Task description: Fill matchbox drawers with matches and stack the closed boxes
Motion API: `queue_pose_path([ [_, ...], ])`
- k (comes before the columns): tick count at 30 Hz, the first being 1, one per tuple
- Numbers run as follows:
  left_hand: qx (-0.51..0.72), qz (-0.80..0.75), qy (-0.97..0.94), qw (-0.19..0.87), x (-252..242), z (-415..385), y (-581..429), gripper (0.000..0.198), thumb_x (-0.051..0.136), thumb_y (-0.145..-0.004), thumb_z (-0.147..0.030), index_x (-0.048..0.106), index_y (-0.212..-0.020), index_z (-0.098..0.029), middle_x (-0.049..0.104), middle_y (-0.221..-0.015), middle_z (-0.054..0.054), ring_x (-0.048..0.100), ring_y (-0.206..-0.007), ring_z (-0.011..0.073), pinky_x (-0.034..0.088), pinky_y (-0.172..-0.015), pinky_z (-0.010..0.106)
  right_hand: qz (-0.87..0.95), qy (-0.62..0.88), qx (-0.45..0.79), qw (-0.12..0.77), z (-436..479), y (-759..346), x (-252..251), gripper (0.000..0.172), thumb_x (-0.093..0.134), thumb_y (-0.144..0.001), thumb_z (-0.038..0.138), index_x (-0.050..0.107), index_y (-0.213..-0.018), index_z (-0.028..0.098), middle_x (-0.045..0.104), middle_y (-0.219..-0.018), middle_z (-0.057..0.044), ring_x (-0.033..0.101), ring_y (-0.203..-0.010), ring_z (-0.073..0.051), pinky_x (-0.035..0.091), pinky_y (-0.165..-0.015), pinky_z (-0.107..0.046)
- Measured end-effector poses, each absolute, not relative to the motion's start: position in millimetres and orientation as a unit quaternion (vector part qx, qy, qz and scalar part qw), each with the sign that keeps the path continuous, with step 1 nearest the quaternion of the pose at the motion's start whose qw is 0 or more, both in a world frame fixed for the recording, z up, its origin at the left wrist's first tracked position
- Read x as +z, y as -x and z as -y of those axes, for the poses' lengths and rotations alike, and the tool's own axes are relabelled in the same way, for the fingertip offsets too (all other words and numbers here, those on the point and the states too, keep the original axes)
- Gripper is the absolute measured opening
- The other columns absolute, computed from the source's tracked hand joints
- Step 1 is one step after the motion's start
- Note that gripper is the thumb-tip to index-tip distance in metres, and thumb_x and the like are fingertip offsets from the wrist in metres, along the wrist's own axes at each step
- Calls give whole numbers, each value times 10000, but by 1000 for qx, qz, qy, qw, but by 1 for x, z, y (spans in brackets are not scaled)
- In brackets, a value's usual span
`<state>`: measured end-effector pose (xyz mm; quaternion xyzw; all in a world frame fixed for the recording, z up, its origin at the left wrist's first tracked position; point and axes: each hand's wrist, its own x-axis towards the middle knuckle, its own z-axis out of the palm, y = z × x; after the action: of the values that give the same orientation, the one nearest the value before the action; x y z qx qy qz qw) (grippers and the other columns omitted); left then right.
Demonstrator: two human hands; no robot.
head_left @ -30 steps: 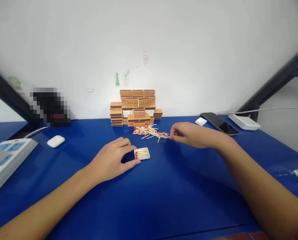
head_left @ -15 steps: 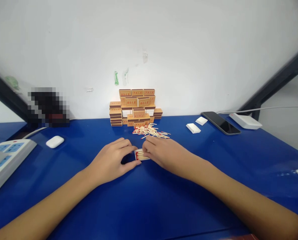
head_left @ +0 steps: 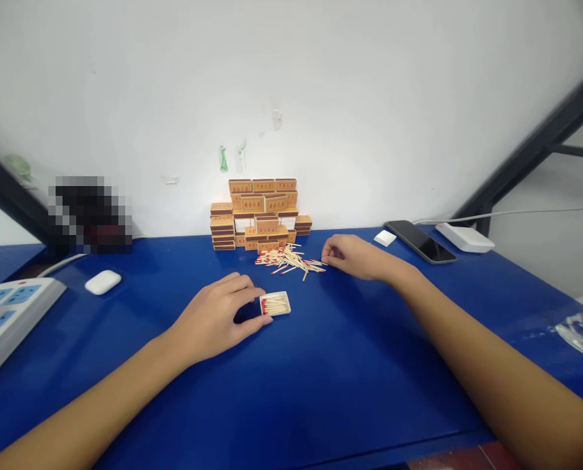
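A small white matchbox tray (head_left: 288, 301) lies on the blue table, with red-tipped matches (head_left: 275, 305) side by side in it. My left hand (head_left: 222, 316) grips the tray's left end between thumb and index finger. Beyond the tray is a loose pile of matches (head_left: 284, 258), heads pointing various ways. At the right edge of that pile is my right hand (head_left: 347, 256), its fingers curled and pressed together beside the match ends. Whether a match is between those fingertips I cannot make out.
Stacked matchboxes (head_left: 264, 209) stand against the wall behind the pile. To the right are a white tray (head_left: 384, 238), a phone (head_left: 421, 241) and a white box (head_left: 465, 237). A white earphone case (head_left: 103, 282) and a power strip (head_left: 21, 320) lie to the left.
My right hand has left the matchbox tray and moved away and to the right, to the edge of the match pile. My left hand stays at the tray, whose matches now show fully.
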<state>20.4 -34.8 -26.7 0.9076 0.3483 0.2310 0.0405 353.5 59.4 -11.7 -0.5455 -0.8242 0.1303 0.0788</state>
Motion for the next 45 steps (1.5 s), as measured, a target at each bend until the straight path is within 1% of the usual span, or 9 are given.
queue_pose_path([
  [4,220,-355,-908,43,-27,34,-20,294,675,-1001,-422,726,-1175,-191,698,-1019,71,655,-928,228,566,-815,380,828,543,113,79,-57,-350,-16,87,588,-917,199,661,-873,181,720,-907,-84,609,-751,-193,406,-653,-292],
  [11,225,-351,-908,40,-27,34,-21,290,671,-1002,-417,723,-1164,-182,694,-1004,72,654,-916,231,562,-805,378,849,508,95,112,-57,-342,-21,149,504,-975,218,637,-917,183,678,-946,-84,581,-801,-186,402,-713,-285],
  [16,221,-354,-908,39,-28,34,-21,286,676,-997,-424,727,-1159,-194,696,-1014,69,658,-923,233,562,-812,378,846,507,109,123,-55,-345,-12,184,535,-985,278,670,-911,178,675,-915,-77,579,-770,-181,402,-698,-286],
  [22,221,-352,-909,37,-27,34,-21,292,674,-1000,-421,724,-1168,-187,695,-1006,71,656,-924,233,565,-821,380,863,474,129,116,-44,-339,-1,135,643,-923,296,712,-882,188,662,-850,-51,566,-742,-178,393,-672,-287],
  [26,222,-353,-908,36,-26,34,-21,284,674,-1002,-415,723,-1174,-195,697,-1003,70,661,-925,230,568,-814,374,865,470,132,112,-40,-329,-5,178,647,-944,348,710,-891,190,665,-881,-64,567,-779,-191,401,-691,-297],
  [32,221,-351,-909,35,-28,34,-21,294,665,-1006,-427,726,-1167,-189,699,-996,69,658,-918,231,568,-811,387,868,469,133,92,-39,-330,-8,206,590,-993,343,653,-865,195,671,-898,-75,570,-778,-191,399,-695,-302],
  [36,221,-352,-909,39,-28,34,-21,294,669,-1004,-424,724,-1161,-181,696,-998,70,656,-917,229,564,-812,383,854,489,145,104,-40,-342,1,184,576,-998,341,653,-913,198,712,-939,-81,605,-796,-194,411,-700,-300],
  [42,216,-356,-908,43,-27,34,-20,298,668,-1003,-427,725,-1168,-186,695,-1004,67,650,-914,229,563,-809,388,831,519,165,117,-42,-346,5,161,593,-972,325,674,-916,198,713,-850,-57,600,-717,-180,416,-659,-301],
  [45,217,-353,-909,42,-27,34,-20,298,663,-1007,-429,724,-1165,-184,694,-996,65,647,-912,227,560,-811,386,837,497,181,141,-42,-343,2,183,574,-974,296,692,-1063,187,724,-893,-67,617,-744,-187,452,-690,-311],
])
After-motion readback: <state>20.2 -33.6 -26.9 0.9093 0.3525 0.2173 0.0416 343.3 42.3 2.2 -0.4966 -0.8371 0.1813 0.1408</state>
